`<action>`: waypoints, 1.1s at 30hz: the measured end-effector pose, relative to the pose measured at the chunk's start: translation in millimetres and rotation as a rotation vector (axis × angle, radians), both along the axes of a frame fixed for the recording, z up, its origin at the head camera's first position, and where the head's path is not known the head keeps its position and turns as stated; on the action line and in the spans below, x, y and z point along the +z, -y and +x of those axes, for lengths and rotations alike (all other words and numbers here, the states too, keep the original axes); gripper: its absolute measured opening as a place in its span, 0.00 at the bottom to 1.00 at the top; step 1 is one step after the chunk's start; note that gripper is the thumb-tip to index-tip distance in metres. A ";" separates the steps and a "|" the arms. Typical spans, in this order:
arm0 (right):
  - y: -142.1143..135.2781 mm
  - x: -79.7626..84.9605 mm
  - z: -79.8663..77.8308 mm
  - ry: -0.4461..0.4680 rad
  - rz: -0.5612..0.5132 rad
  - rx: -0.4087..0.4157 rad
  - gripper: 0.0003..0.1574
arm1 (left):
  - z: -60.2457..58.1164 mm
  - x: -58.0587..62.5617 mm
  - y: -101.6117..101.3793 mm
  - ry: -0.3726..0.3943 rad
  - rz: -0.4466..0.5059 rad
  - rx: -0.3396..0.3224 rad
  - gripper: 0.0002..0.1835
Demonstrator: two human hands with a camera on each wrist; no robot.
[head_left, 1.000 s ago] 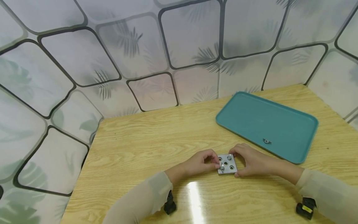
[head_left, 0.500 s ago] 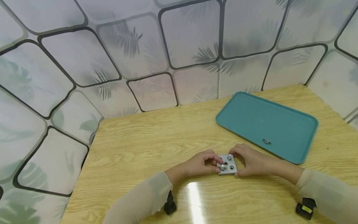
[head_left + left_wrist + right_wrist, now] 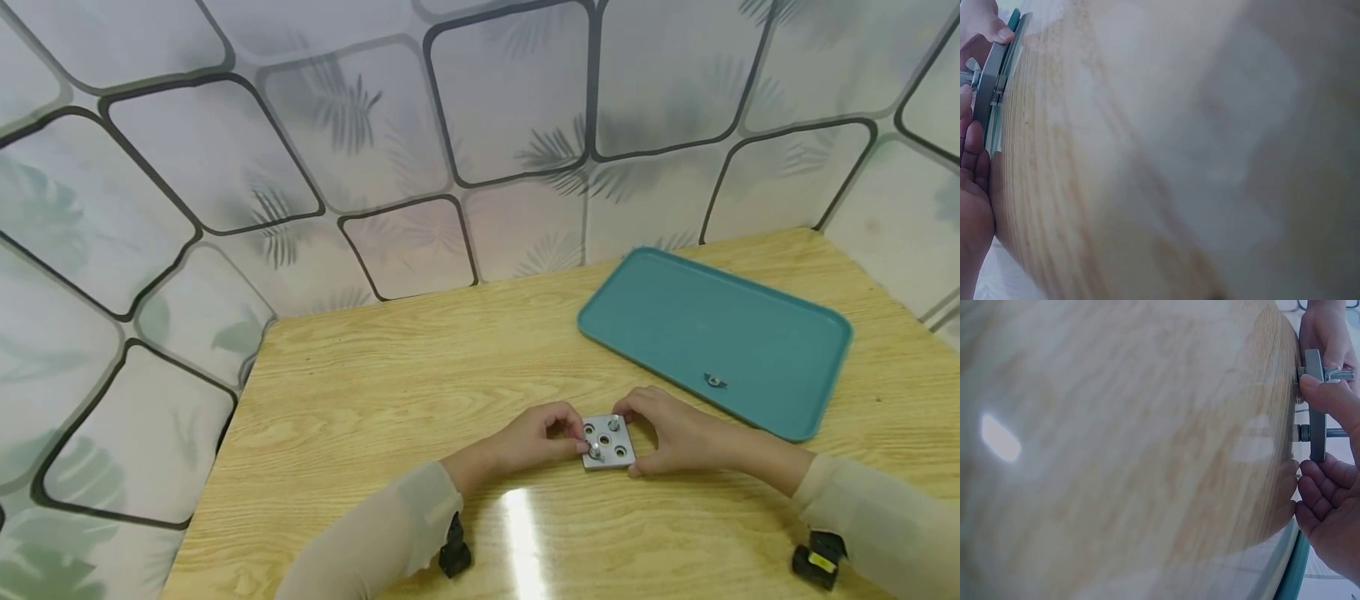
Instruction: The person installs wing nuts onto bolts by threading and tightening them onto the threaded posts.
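Note:
A small square metal plate (image 3: pixel 609 460) with several round holes lies between the two hands. Two bolts stand up through it: a bare one (image 3: pixel 614 424) at the far right corner, and one at the near left carrying a wing nut (image 3: pixel 972 64). My left hand (image 3: pixel 543 437) pinches the wing nut between thumb and index finger. My right hand (image 3: pixel 678 433) grips the plate's right side, thumb at the near edge and fingers at the far edge. In the right wrist view the bolt heads show under the plate (image 3: pixel 1317 409), holding it just off the table.
A teal tray (image 3: pixel 712 325) lies at the back right, close to the right hand. Another wing nut (image 3: pixel 715 381) rests on it near the front rim. The wooden table (image 3: pixel 390 375) runs back to a patterned cloth wall (image 3: pixel 517 108).
My left index finger reached across the wing nut half a second ago and is now drawn back to the left. The wing nut's wings have turned. The right hand stays in place.

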State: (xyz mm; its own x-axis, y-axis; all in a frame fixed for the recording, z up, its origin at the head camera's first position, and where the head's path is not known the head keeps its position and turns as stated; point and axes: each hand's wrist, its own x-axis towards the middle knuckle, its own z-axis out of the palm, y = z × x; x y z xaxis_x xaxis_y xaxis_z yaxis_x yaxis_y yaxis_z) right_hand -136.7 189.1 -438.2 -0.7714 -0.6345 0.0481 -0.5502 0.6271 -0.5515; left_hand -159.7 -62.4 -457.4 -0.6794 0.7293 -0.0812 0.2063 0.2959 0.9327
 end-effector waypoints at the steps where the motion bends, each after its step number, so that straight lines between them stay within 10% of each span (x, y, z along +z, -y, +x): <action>1: 0.0 0.2 -0.2 0.003 0.000 0.000 0.38 | -0.1 -0.3 0.1 -0.007 -0.003 -0.002 0.04; 14: 1.4 -0.7 -0.1 0.021 0.020 -0.009 0.37 | -1.6 0.3 0.9 -0.128 -0.022 -0.102 0.14; 33: 1.1 -1.6 -1.4 0.012 0.018 -0.006 0.37 | 0.8 0.8 0.2 0.000 -0.019 0.000 0.08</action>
State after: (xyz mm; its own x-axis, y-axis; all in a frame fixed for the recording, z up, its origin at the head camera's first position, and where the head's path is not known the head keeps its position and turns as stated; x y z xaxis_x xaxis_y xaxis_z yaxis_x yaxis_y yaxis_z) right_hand -138.1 188.0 -439.8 -0.7754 -0.6308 0.0272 -0.5399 0.6400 -0.5467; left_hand -158.9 -62.7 -456.6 -0.6795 0.7275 -0.0950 0.2065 0.3138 0.9268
